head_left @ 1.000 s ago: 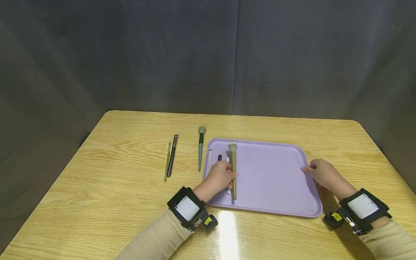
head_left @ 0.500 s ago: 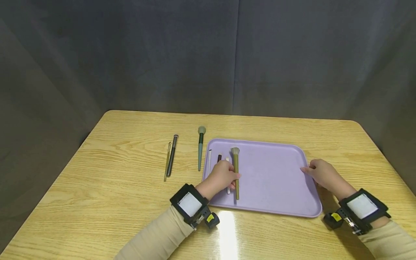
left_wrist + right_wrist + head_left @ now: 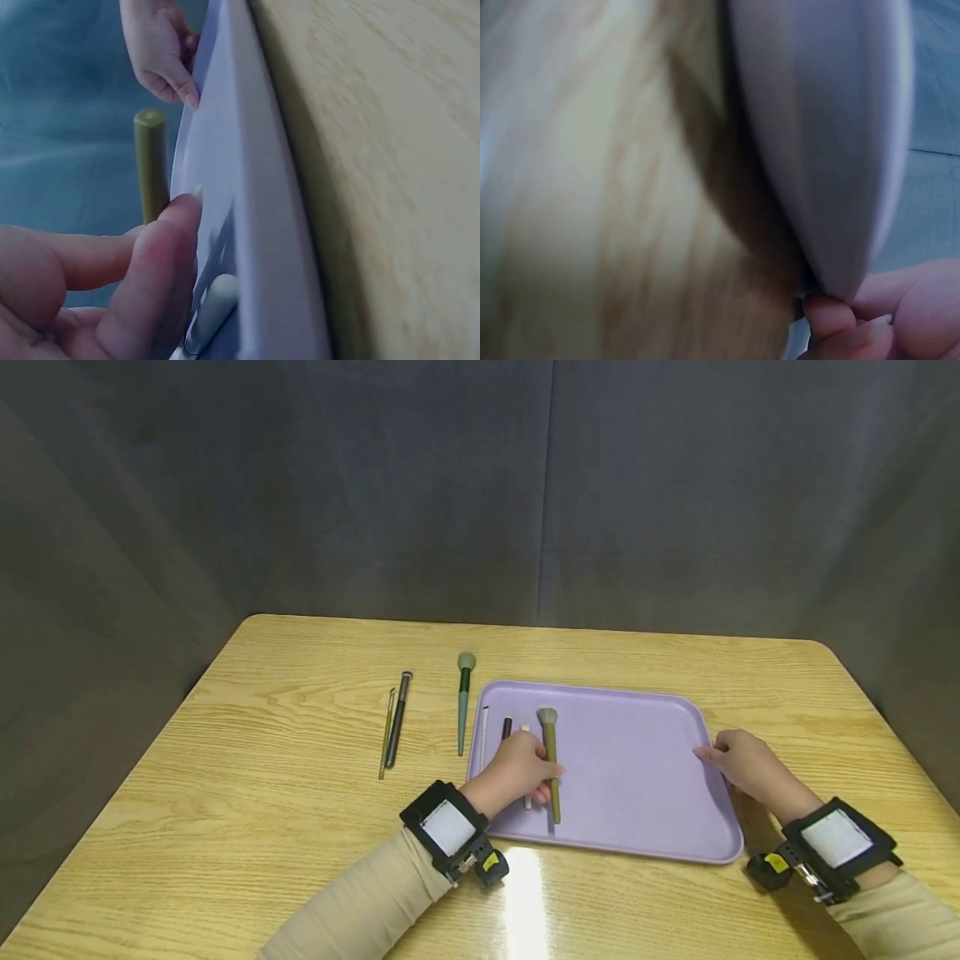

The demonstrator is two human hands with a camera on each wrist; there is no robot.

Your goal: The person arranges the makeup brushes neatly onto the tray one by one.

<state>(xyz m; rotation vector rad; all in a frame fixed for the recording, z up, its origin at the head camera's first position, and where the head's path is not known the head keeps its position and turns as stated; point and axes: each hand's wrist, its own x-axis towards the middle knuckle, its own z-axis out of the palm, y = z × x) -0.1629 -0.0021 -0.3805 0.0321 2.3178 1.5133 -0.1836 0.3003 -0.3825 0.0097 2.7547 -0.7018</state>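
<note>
Ctr-left of frame, on the table (image 3: 225, 827): thin gold brush (image 3: 387, 731), black brush (image 3: 398, 720) close by, then teal brush (image 3: 462, 703), bristles toward top of frame. Next, purple tray (image 3: 630, 760), ctr to lower R; at its L end, thin white brush (image 3: 483, 731), dark brush (image 3: 507, 725) & thicker white brush (image 3: 527, 803), all partly hidden by L hand (image 3: 519, 766). L hand has olive brush (image 3: 551, 743) pinched btwn thumb & fingers, just R of frame ctr, over tray. R hand (image 3: 750, 764), R side of frame, grips tray's R rim.
</note>
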